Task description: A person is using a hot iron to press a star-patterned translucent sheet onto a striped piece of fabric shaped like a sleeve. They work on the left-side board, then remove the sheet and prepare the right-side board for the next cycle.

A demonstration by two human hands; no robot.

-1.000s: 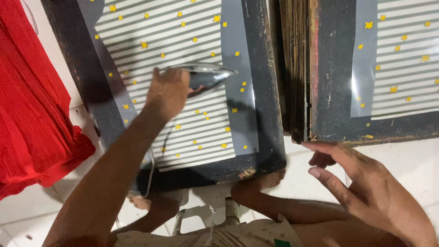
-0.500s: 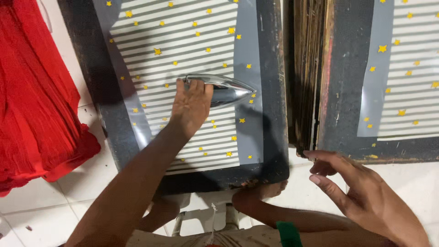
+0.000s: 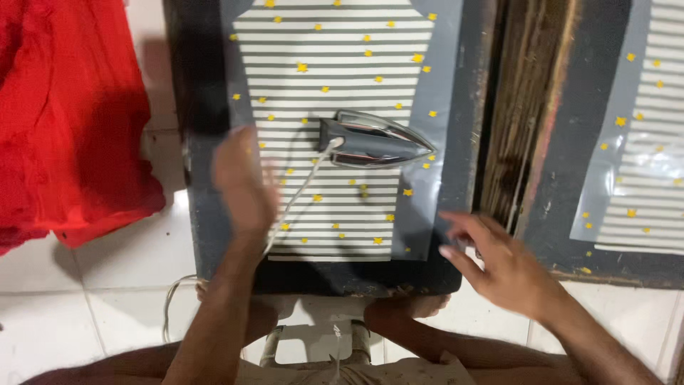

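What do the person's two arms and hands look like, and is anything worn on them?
Both arms are bare up to where the picture ends: no sleeves and no gloves. The left hand is blurred, so small details cannot be told. The right hand shows no ring or watch, and its wrist is bare.

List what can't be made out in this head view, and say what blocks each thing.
- Left hand: motion-blurred; finger pose unclear, and it grips nothing visible.
- Right hand: fingertips blurred at the board corner; contact unclear.
- Iron: soleplate faces down on the striped sheet, hidden.
- Cord: partly behind the left forearm.
- Second striped sheet: cut off by the right edge.
- Red cloth: cut off by the left and top edges.
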